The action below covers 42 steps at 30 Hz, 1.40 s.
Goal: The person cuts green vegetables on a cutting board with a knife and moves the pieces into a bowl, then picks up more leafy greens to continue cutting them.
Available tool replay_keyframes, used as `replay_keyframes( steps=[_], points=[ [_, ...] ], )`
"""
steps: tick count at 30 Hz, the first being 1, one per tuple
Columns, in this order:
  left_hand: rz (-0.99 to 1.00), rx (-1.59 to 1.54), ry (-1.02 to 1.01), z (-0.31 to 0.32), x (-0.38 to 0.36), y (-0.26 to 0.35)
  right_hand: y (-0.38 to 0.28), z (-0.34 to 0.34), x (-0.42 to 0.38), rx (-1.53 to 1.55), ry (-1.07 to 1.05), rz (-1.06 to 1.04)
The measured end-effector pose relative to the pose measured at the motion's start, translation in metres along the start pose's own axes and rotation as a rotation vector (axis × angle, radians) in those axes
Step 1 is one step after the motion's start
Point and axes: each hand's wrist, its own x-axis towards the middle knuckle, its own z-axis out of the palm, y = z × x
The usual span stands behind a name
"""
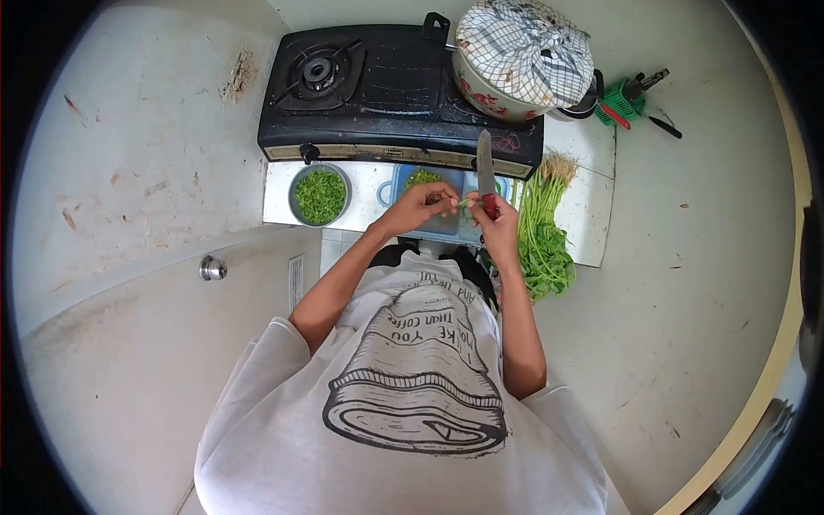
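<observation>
Above a blue cutting board (pixel 401 182), my right hand (pixel 499 230) is wrapped round the red handle of a knife (pixel 486 163), its blade pointing away toward the stove. My left hand (pixel 419 206) pinches a small green stem (pixel 464 203) between thumb and fingertips. The fingertips of both hands are close together at this stem. Chopped greens (pixel 422 177) lie on the board beyond my left hand. To the right rests a bunch of leafy greens (pixel 542 232), roots toward the stove and leaves toward me.
A bowl of chopped greens (pixel 320 196) stands left of the board. Behind it is a black gas stove (pixel 386 86) carrying a cloth-covered pot (pixel 489 96). A green basket (pixel 620 103) with utensils sits at the right. A door knob (pixel 213 268) protrudes at left.
</observation>
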Motion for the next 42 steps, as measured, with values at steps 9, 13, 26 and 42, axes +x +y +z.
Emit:
replay_keyframes(
  steps=[9, 13, 26, 42],
  points=[
    [-0.072, 0.061, -0.033, -0.037, -0.034, -0.022, 0.03, 0.044, -0.003, 0.012, -0.017, 0.075],
    [-0.105, 0.034, -0.01, -0.046, -0.057, -0.038, 0.036, 0.061, -0.004, -0.016, -0.067, 0.079],
    [-0.143, -0.038, 0.01, -0.067, -0.071, -0.067, 0.071, 0.073, 0.004, -0.052, -0.183, 0.146],
    [0.086, 0.748, 0.312, -0.068, -0.071, -0.125, 0.128, 0.056, -0.026, -0.424, -0.152, 0.184]
  ],
)
